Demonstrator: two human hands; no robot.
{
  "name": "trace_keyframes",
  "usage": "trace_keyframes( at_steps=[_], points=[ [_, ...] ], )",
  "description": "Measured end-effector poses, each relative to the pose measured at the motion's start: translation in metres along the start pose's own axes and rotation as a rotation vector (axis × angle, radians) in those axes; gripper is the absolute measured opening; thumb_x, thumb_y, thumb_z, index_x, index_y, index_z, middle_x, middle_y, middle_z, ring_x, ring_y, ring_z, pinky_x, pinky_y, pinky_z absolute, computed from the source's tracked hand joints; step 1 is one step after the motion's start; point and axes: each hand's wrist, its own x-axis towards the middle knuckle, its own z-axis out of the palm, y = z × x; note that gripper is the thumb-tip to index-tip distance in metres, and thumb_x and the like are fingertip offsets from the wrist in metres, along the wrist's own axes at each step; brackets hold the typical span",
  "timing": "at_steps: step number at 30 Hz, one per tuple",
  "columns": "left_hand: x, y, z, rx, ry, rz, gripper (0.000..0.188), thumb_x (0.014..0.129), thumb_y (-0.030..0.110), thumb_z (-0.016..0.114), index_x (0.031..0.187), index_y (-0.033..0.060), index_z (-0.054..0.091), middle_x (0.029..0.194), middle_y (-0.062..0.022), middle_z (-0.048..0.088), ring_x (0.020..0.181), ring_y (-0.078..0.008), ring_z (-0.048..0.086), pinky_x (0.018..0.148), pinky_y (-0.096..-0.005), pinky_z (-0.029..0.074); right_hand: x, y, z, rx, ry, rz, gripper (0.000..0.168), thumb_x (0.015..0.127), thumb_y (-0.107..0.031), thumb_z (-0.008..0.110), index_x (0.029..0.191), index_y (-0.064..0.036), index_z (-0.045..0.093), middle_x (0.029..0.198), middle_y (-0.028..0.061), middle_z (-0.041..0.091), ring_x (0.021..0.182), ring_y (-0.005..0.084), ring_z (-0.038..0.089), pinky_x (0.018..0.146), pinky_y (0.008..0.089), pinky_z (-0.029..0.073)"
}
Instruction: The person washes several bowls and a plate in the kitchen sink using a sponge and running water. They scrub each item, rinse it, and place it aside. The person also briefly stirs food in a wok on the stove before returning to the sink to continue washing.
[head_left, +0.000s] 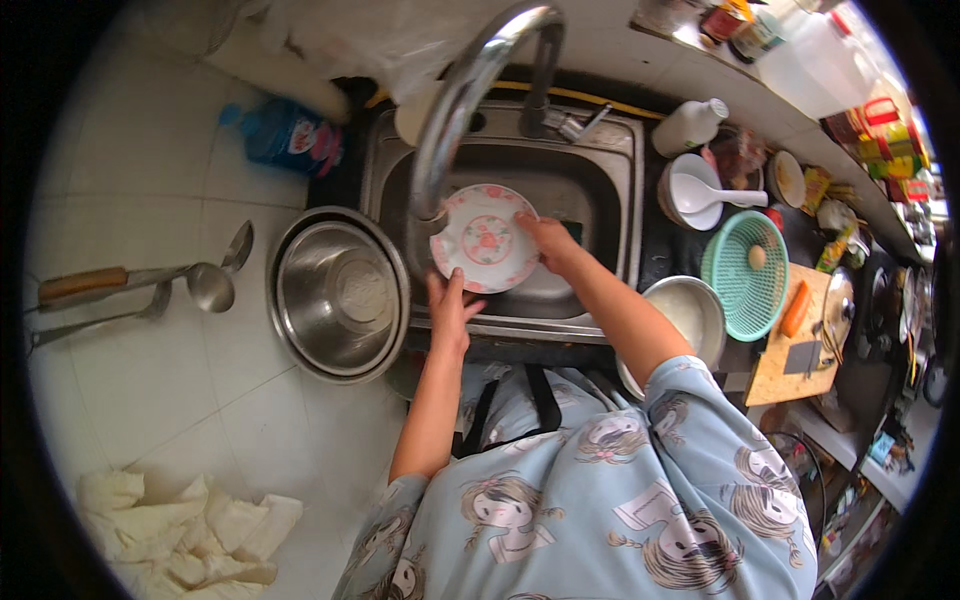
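Both my hands hold a white plate with pink floral decoration over the steel sink basin. My left hand grips its lower left rim, thumb on the edge. On the right rim is my right hand, its thumb on the plate's face and its fingers mostly hidden beneath. The spout of the curved chrome faucet ends just above the plate's left edge. Whether water runs cannot be told. Behind my right hand, a dark green item lies in the basin.
Nested steel bowls stand left of the sink. To the right are a metal pot, white bowls with a spoon, a green plastic basket holding an egg, and a wooden cutting board with a carrot.
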Motion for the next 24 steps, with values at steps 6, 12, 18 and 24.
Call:
trace_keyframes(
  at_steps=[6, 12, 18, 24],
  points=[
    [0.011, -0.01, -0.003, 0.029, 0.058, 0.069, 0.044, 0.087, 0.005, 0.043, 0.13, 0.0092, 0.036, 0.119, -0.0124, 0.052, 0.096, -0.0277, 0.06, 0.071, -0.0426, 0.056, 0.006, -0.012, 0.025, -0.976, 0.304, -0.264, 0.041, 0.079, -0.041, 0.068, 0.09, -0.001, 0.067, 0.086, 0.0087, 0.067, 0.073, 0.0188, 0.062, 0.06, 0.0318, 0.047],
    [0.03, -0.018, -0.012, -0.156, 0.056, 0.002, 0.045, 0.087, 0.005, 0.043, 0.131, 0.01, 0.037, 0.123, -0.0123, 0.051, 0.103, -0.0305, 0.057, 0.075, -0.0479, 0.053, -0.01, -0.004, 0.014, -0.237, -0.054, 0.037, 0.03, 0.082, -0.027, 0.062, 0.106, -0.009, 0.063, 0.084, 0.0066, 0.066, 0.072, 0.0218, 0.063, 0.062, 0.0368, 0.051],
    [0.083, -0.058, 0.002, -0.522, -0.216, -0.281, 0.043, 0.093, 0.027, 0.05, 0.13, 0.0085, 0.039, 0.126, -0.0096, 0.05, 0.114, -0.0274, 0.05, 0.09, -0.0419, 0.047, -0.069, -0.052, 0.039, -1.205, 0.17, -0.721, 0.026, 0.079, -0.021, 0.06, 0.098, -0.003, 0.057, 0.076, 0.0245, 0.061, 0.073, 0.0395, 0.061, 0.065, 0.0477, 0.048],
    [0.151, -0.04, -0.002, 0.149, -0.01, 0.209, 0.045, 0.093, 0.033, 0.05, 0.129, 0.0072, 0.042, 0.122, -0.0097, 0.051, 0.105, -0.0249, 0.054, 0.084, -0.0363, 0.047, -0.085, -0.105, 0.024, -1.732, 0.044, -0.961, 0.022, 0.076, -0.021, 0.06, 0.091, -0.006, 0.057, 0.064, 0.0136, 0.063, 0.064, 0.0352, 0.063, 0.055, 0.0437, 0.048]
  ],
)
